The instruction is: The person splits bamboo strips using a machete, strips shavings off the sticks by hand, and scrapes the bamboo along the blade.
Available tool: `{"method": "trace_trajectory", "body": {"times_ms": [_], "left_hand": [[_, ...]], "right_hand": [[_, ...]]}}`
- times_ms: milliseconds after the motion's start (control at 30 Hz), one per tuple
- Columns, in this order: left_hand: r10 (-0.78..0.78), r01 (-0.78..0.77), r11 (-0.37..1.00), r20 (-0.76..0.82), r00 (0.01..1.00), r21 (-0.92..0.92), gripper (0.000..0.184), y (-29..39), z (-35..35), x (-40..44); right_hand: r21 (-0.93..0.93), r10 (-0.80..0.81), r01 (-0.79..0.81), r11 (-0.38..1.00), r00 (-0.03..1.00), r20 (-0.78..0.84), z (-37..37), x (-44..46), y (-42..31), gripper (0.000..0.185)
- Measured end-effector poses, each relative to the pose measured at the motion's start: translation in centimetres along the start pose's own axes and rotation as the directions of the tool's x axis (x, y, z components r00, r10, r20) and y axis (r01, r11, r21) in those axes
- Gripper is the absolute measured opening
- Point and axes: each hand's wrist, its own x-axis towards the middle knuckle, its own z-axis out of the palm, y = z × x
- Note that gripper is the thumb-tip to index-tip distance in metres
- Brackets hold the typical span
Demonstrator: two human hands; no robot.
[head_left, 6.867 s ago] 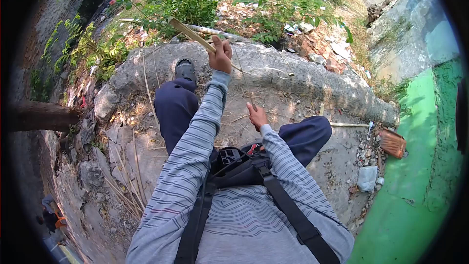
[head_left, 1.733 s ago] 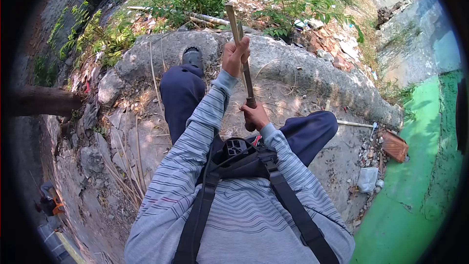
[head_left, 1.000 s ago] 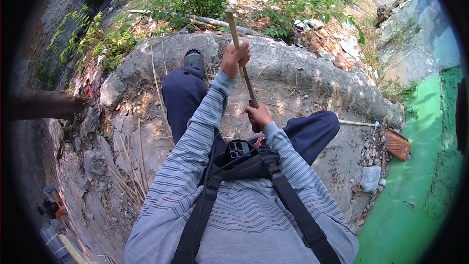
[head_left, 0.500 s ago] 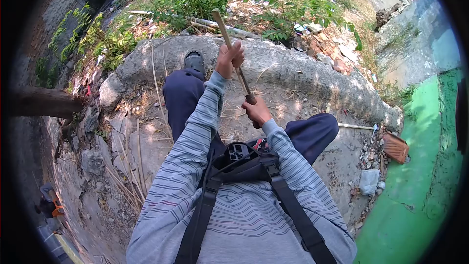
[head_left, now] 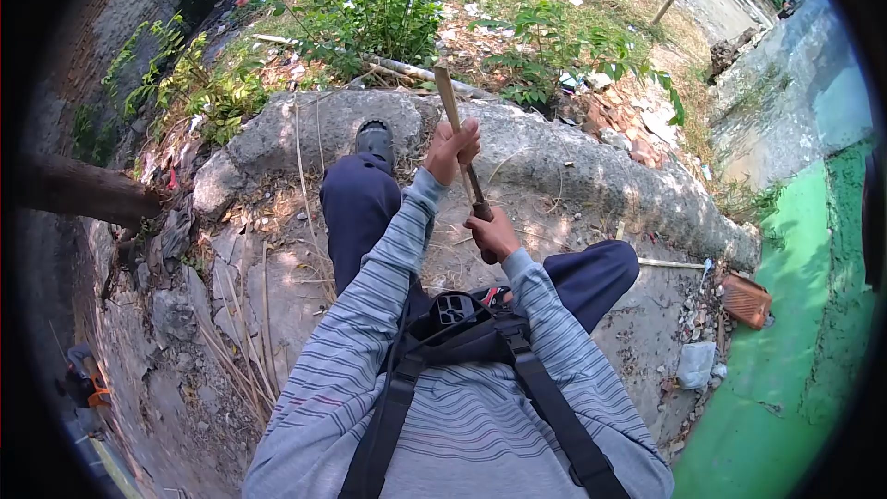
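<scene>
My left hand (head_left: 452,152) is closed round a light-coloured split stick (head_left: 448,97), whose upper end rises past my fingers towards the concrete edge. Lower and to the right, my right hand (head_left: 494,232) grips the brown handle of a long knife (head_left: 482,212). The thin dark blade runs up from the handle to my left hand and lies against the stick there. My left fingers hide part of both the blade and the stick. Both hands are above the ground between my knees.
Long thin strips (head_left: 242,342) lie on the cracked ground at left. A rough concrete ledge (head_left: 573,157) curves ahead, with green plants (head_left: 393,9) beyond. At right are an orange-brown tray (head_left: 745,301) and a whitish container (head_left: 695,365). Another person (head_left: 83,377) is at far lower left.
Over the last second my left hand and the stick swung left, then came back to the right. Several seconds ago the stick was farther left, apart from my right hand. Both hands now sit lower in view.
</scene>
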Motion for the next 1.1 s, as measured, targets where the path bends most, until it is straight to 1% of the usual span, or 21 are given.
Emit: {"method": "trace_trajectory", "body": {"times_ms": [33,100,133,233,267,300,367,400,433,500,567,600,633,700,833,900,933,967,1033,1067,1100], "left_hand": [[-0.004,0.004,1.0,-0.011,1.0,0.007,0.05,0.0,0.2,-0.1],[-0.01,0.009,1.0,-0.013,1.0,-0.007,0.05,0.1,0.7,-0.1],[-0.003,0.003,1.0,0.02,1.0,0.013,0.05,0.2,0.8,0.2],[-0.004,0.002,0.999,0.048,0.999,0.045,0.05,0.1,1.2,-0.1],[-0.004,0.001,0.998,0.049,0.999,0.063,0.05,0.1,1.2,-0.2],[-0.012,0.009,0.998,0.047,0.999,0.064,0.05,-0.1,0.9,-0.3],[0.002,-0.002,1.0,0.026,1.0,0.011,0.051,-0.8,0.2,0.0],[0.004,-0.004,1.0,0.033,0.999,0.013,0.051,-0.7,0.4,0.0],[-0.003,0.003,1.0,0.027,1.0,0.009,0.051,-0.6,0.6,0.0],[0.002,-0.003,1.0,0.048,0.999,0.015,0.051,-0.3,1.1,0.1],[-0.004,0.003,1.0,0.055,0.998,0.015,0.051,-0.4,1.3,0.2],[-0.005,0.004,1.0,0.055,0.998,0.025,0.05,-0.5,1.2,0.4],[-0.009,0.007,0.999,0.052,0.999,0.036,0.05,-0.6,1.1,0.4],[-0.015,0.013,0.999,0.061,0.998,0.038,0.05,-0.2,1.4,-0.2],[0.015,-0.018,0.998,0.049,0.999,0.055,0.05,0.0,0.7,-0.6],[0.03,-0.031,0.999,0.042,0.999,0.021,0.051,-0.2,0.4,-0.4],[0.061,-0.061,0.997,0.006,0.998,0.043,0.052,-0.3,0.0,-0.3],[0.088,-0.086,0.994,-0.031,0.996,0.065,0.052,-0.3,-0.3,-0.3],[0.061,-0.059,0.997,-0.031,0.998,0.058,0.053,-0.2,-1.2,-0.3],[0.056,-0.056,0.998,-0.02,0.998,0.032,0.053,-0.2,-1.5,-0.2],[0.054,-0.054,0.999,-0.009,0.999,0.007,0.053,-0.2,-1.7,-0.2]], "right_hand": [[0.001,0.007,-0.007,1.0,1.0,-0.001,0.0,0.2,0.8,0.011],[0.172,0.088,-0.091,0.981,0.996,0.026,-0.1,1.3,3.4,0.011],[0.154,0.184,-0.175,0.972,0.982,-0.046,-0.3,2.4,5.5,0.012],[0.112,0.265,-0.256,0.96,0.961,-0.077,-1.0,3.2,7.4,0.016],[0.072,0.216,-0.21,0.975,0.973,-0.079,-1.3,3.7,7.8,0.016],[0.077,0.222,-0.217,0.973,0.972,-0.078,-1.3,3.4,7.3,0.016],[0.033,0.171,-0.168,0.985,0.98,-0.101,-1.1,2.1,5.0,0.014],[0.058,0.132,-0.128,0.99,0.989,-0.064,-1.1,1.7,4.6,0.014],[0.059,0.141,-0.137,0.989,0.988,-0.064,-1.1,1.6,4.4,0.014],[0.07,0.001,-0.001,0.998,1.0,-0.003,-0.8,1.3,3.8,0.015],[0.119,0.039,-0.037,0.992,0.999,-0.01,-1.0,2.5,6.9,0.016],[0.048,0.188,-0.184,0.982,0.977,-0.097,-1.6,3.8,9.8,0.016],[-0.008,0.327,-0.334,0.942,0.925,-0.192,-2.3,5.1,13.1,0.016],[-0.138,0.468,-0.508,0.85,0.849,-0.243,-5.8,7.3,21.1,0.018],[-0.103,0.485,-0.529,0.842,0.827,-0.283,-5.8,4.1,20.6,0.019],[0.067,0.372,-0.369,0.927,0.883,-0.285,-5.2,5.1,18.9,0.017],[0.152,0.308,-0.281,0.948,0.929,-0.204,-5.0,5.0,17.8,0.014],[0.151,0.316,-0.289,0.945,0.927,-0.203,-4.9,4.6,16.7,0.014],[0.263,0.204,-0.161,0.951,0.968,-0.147,-4.7,4.0,15.2,0.016],[0.265,0.163,-0.124,0.956,0.978,-0.131,-4.5,3.6,14.7,0.023],[0.268,0.165,-0.125,0.955,0.977,-0.132,-4.1,2.9,14.1,0.023]]}}
